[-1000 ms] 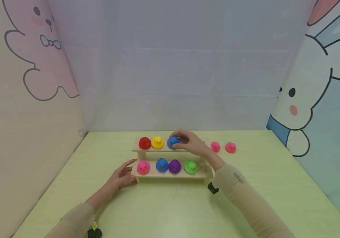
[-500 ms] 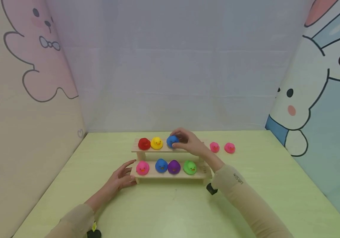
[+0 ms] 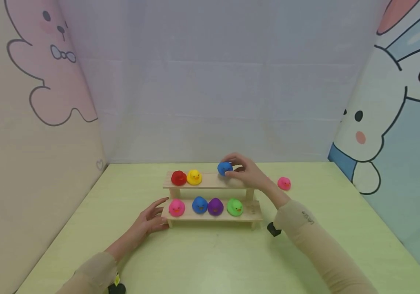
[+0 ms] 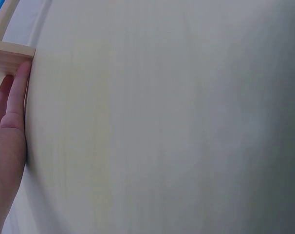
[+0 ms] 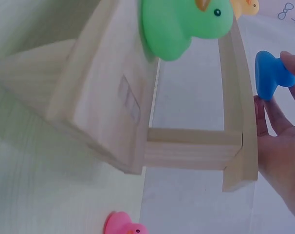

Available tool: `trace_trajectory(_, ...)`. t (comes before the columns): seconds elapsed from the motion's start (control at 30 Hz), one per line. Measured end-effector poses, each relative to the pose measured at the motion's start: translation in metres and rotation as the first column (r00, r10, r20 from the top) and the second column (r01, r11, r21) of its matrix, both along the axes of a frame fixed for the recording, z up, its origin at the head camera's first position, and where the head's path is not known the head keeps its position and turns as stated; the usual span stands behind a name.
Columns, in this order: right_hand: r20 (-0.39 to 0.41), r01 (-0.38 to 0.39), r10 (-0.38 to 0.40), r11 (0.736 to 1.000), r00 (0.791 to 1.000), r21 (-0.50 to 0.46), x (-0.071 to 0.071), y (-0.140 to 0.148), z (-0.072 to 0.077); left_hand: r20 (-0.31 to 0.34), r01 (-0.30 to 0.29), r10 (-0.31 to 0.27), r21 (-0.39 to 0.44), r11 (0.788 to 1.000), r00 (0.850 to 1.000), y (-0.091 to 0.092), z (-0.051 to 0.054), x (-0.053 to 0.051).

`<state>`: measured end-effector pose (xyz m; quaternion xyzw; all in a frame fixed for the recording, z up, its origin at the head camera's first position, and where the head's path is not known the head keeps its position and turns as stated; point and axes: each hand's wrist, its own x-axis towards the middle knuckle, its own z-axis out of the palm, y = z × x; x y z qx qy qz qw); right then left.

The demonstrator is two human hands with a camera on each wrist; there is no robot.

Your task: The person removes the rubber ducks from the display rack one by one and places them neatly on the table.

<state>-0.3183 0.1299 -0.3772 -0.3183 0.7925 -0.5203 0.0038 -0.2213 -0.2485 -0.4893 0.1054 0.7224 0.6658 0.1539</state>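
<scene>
Four ducks [image 3: 215, 207] line lower shelf [image 3: 250, 210] | pink duck [image 3: 284, 183] past right forearm [image 3: 276, 194] | right grip [image 3: 245, 172]: pinching blue duck [image 3: 224, 168] | left grip [image 3: 152, 217]: wide

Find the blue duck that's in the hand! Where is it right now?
In the head view, the blue duck is held by the right hand above the upper shelf, to the right of the yellow duck.

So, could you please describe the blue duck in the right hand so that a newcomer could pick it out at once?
On the table, find the two-tier wooden stand; follow its upper tier past the yellow duck to the person's right hand. It pinches the blue duck, while the only other blue duck sits on the lower tier.
</scene>
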Motion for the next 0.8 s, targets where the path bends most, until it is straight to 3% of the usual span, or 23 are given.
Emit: trace_trajectory(0.8, -0.027, 0.188, -0.187, 0.981, 0.982, 0.044, -0.005, 0.081, -0.005, 0.012, -0.015, 0.015, -0.01, 1.0, 1.0, -0.001, -0.003, -0.001)
